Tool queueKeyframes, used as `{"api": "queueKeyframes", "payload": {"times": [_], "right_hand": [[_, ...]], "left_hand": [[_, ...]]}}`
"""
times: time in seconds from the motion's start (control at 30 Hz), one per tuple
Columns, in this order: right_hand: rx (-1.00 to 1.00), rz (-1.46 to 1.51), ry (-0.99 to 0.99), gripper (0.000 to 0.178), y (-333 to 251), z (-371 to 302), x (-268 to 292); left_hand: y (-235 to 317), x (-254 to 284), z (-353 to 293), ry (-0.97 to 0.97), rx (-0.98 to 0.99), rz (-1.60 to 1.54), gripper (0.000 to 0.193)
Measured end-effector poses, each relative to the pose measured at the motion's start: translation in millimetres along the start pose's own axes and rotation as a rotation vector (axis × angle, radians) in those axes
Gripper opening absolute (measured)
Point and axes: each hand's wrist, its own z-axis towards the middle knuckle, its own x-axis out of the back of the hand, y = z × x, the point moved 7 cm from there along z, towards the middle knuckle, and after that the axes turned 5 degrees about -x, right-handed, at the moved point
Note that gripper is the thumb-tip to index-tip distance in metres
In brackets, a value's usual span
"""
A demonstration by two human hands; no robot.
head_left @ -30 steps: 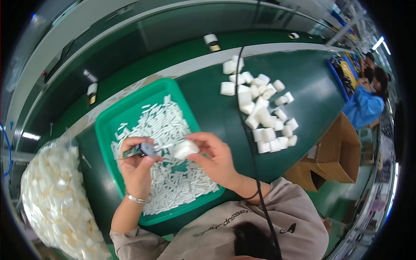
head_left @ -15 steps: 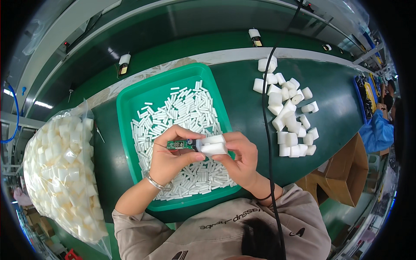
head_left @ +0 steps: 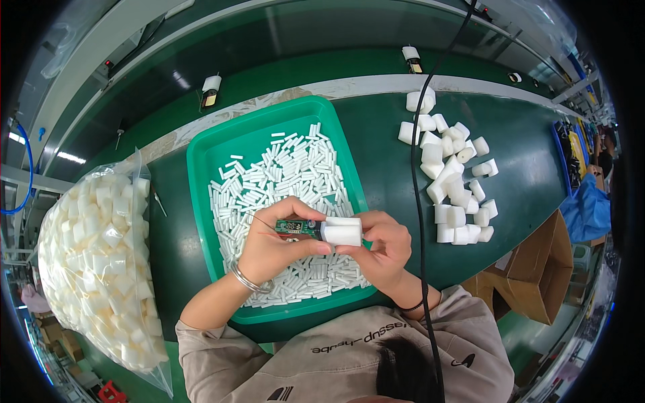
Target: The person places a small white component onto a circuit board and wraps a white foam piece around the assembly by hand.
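Observation:
Over a green tray of small white sticks, both my hands hold one small assembly. My left hand pinches a green circuit board with a small display and thin wires trailing to the left. At the board's right end sits a white foam plug that looks split lengthwise into two parts. Fingers of my right hand are closed on the plug's right end. The join between board and plug is partly covered by my fingertips. Loose white sticks lie heaped below my hands.
Several white foam plugs lie on the table right of the tray. A black cable hangs down beside my right hand. At left bulges a clear bag of foam plugs. On the far belt stand similar assemblies. A cardboard box stands right.
The two parts of the foam plug have come closer together and sit more level. Both hands have shifted slightly right in view. Assemblies on the far belt have moved right.

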Motion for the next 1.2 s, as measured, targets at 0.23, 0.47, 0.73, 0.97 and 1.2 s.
{"api": "queueKeyframes", "payload": {"times": [0.23, 0.47, 0.73, 0.97, 1.2], "right_hand": [[-0.074, 0.094, 0.049, 0.04, 3.6, -0.9, -2.5], [-0.352, 0.274, -0.015, 0.037, 18.9, 0.4, -7.4], [-0.454, 0.315, -0.112, 0.035, 16.9, -1.2, -7.3], [-0.513, 0.44, -0.103, 0.037, 16.6, 1.0, -5.9], [-0.567, 0.581, -0.127, 0.04, 11.9, -7.0, -7.6]], "left_hand": [[6.9, -3.5, 0.3, -0.024, -0.019, 0.07, 0.031], [15.1, -5.3, -0.1, 0.096, -0.18, 0.076, 0.033], [29.4, -9.6, -1.1, 0.038, -0.371, 0.322, 0.025], [25.8, -1.5, -2.4, 0.115, -0.338, 0.326, 0.032], [21.0, -1.9, -5.9, 0.084, -0.304, 0.237, 0.036]]}}
